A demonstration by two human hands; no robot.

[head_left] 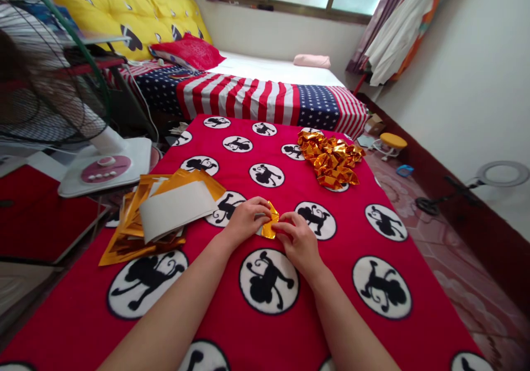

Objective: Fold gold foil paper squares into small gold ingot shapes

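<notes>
Between my two hands is a small folded piece of shiny gold foil paper [270, 228], just above or on the red cloth. My left hand [249, 216] has its fingers closed on the foil's left edge. From the right side, my right hand [296, 236] pinches the same piece with thumb and fingers. A stack of flat gold foil sheets [124, 244] lies to the left, with a pale grey sheet [176, 208] on top. At the far right of the cloth sits a heap of folded gold foil pieces [331, 158].
The red cloth [343, 305] with black-and-white figures covers the table. A fan [103, 164] stands at left, with a person [37, 56] behind it. Beyond is a bed [248, 92] with a red pillow [190, 51]. A yellow stool [392, 141] and ring light [502, 173] stand right.
</notes>
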